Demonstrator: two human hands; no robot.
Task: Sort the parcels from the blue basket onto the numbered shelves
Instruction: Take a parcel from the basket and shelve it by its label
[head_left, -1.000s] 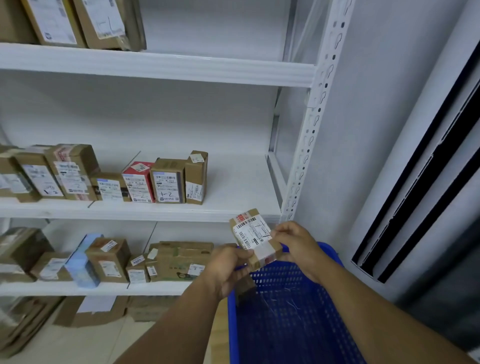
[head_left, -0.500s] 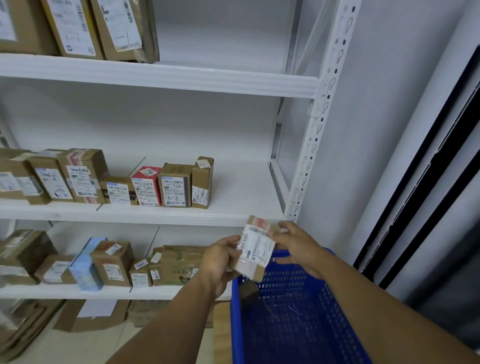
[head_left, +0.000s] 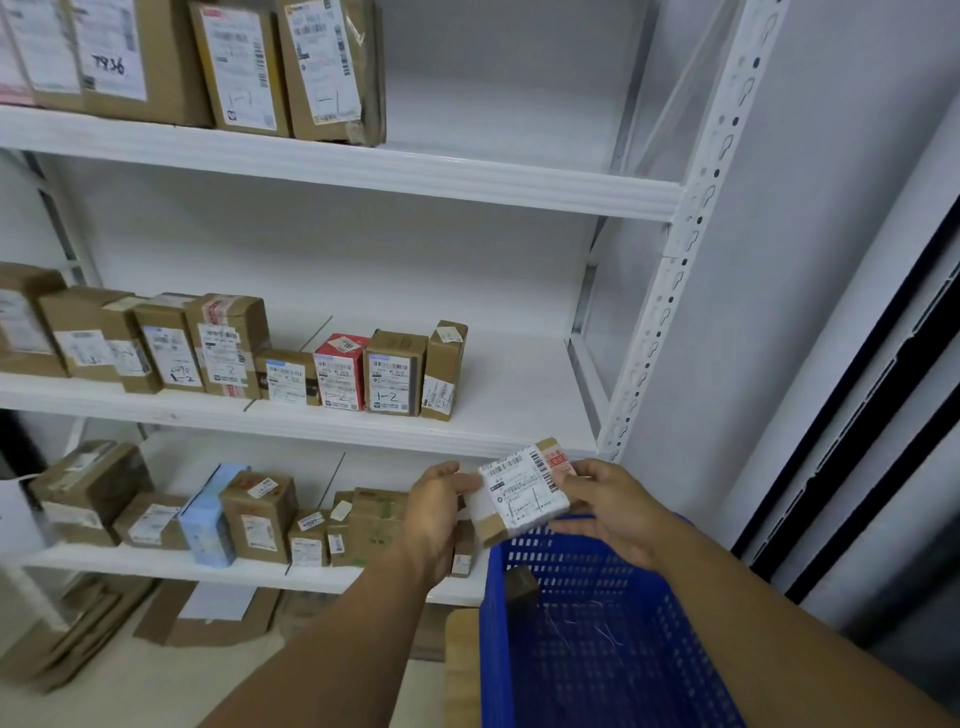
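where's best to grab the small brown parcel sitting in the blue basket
Probably from above: the small brown parcel sits tilted in the far left corner of the blue basket, so the walls block two sides. Pinch its top across the two free faces.

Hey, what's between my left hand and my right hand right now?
A small brown parcel with a white label, gripped by the left hand and the right hand, over the far rim of the blue basket. The head view shows it.

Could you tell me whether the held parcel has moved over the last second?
Yes: the parcel has turned, its red-stamped corner swinging from left to right, yet it stays over the far rim of the blue basket.
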